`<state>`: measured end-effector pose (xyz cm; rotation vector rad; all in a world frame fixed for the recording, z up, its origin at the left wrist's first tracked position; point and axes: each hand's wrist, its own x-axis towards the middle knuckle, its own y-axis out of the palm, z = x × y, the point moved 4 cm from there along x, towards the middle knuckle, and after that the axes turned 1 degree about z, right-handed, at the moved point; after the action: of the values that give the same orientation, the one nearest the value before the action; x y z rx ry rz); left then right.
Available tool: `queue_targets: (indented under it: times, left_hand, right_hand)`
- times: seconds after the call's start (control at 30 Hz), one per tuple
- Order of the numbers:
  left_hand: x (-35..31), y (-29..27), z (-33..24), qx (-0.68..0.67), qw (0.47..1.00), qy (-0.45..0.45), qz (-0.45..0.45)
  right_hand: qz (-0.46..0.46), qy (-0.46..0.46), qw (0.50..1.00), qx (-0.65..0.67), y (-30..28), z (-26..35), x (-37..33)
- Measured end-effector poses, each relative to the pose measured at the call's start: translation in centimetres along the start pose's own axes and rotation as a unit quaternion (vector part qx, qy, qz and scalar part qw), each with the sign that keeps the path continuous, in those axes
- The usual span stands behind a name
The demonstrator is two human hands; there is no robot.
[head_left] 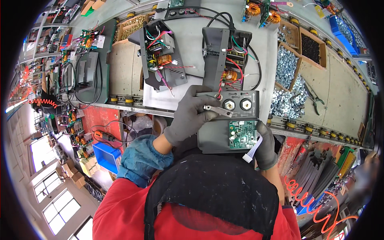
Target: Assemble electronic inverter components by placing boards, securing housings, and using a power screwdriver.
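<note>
My left hand (190, 114), in a grey glove, pinches a small flat metal strip (221, 111) over a bent black metal panel (214, 136). Two round terminals with silver nuts (246, 105) stand on the panel's upper face, just right of the strip. A green circuit board (241, 134) lies on its lower part, with a white ribbon cable and plug (253, 150) hanging from it. My gloved right hand (267, 146) is closed around the panel's right edge beside the board. Red and black wires (220, 89) run down to the panel near my left fingertips.
Two open black housings (165, 60) (214, 60) with coils and wires stand beyond the panel. Loose nuts and washers (290, 98) lie at the right, near pliers (314, 98) and wooden screw trays (312, 48). Roller rails (128, 100) edge the bench. A blue bin (106, 157) sits lower left.
</note>
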<state>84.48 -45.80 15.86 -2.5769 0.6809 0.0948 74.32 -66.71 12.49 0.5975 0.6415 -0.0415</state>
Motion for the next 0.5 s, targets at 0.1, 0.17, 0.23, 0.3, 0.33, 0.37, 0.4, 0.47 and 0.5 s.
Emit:
queue_targets:
  times: [0.1, 0.17, 0.23, 0.3, 0.33, 0.37, 0.4, 0.47, 0.5]
  left_hand:
    - [-1.3, 0.9, 1.5, -0.073, 0.994, -0.067, -0.047]
    - [-1.9, 1.4, 2.2, -0.108, 0.987, -0.105, -0.052]
    - [-2.3, 1.7, 2.6, -0.123, 0.984, -0.128, -0.034]
    - [-2.4, 1.9, 2.8, -0.081, 0.987, -0.137, -0.002]
    - [-2.5, 1.9, 2.8, -0.060, 0.989, -0.135, 0.011]
    - [-2.4, 2.3, 2.9, -0.056, 0.990, -0.130, 0.017]
    - [-2.3, 2.8, 3.1, -0.040, 0.990, -0.130, 0.043]
    - [-2.0, 4.1, 3.4, -0.012, 0.988, -0.118, 0.095]
    - [-2.0, 4.7, 4.0, -0.044, 0.979, -0.160, 0.118]
  right_hand:
    - [-0.010, -0.004, 1.000, -0.004, -0.4, -1.6, -0.1]
    - [0.019, 0.008, 1.000, 0.009, -0.5, -2.6, -0.3]
    - [0.030, 0.018, 0.998, -0.059, -1.0, -3.1, -0.7]
    - [0.046, -0.031, 0.989, -0.136, -1.3, -2.3, -0.9]
    - [-0.025, -0.062, 0.957, -0.282, -2.1, -1.3, -0.7]
    - [-0.058, -0.084, 0.940, -0.327, -2.4, -0.5, -0.6]
    - [-0.107, -0.081, 0.917, -0.376, -3.0, 0.6, -0.2]
    - [-0.094, -0.096, 0.899, -0.418, -2.3, 1.5, 1.6]
    - [-0.081, -0.119, 0.889, -0.435, -1.6, 1.7, 2.9]
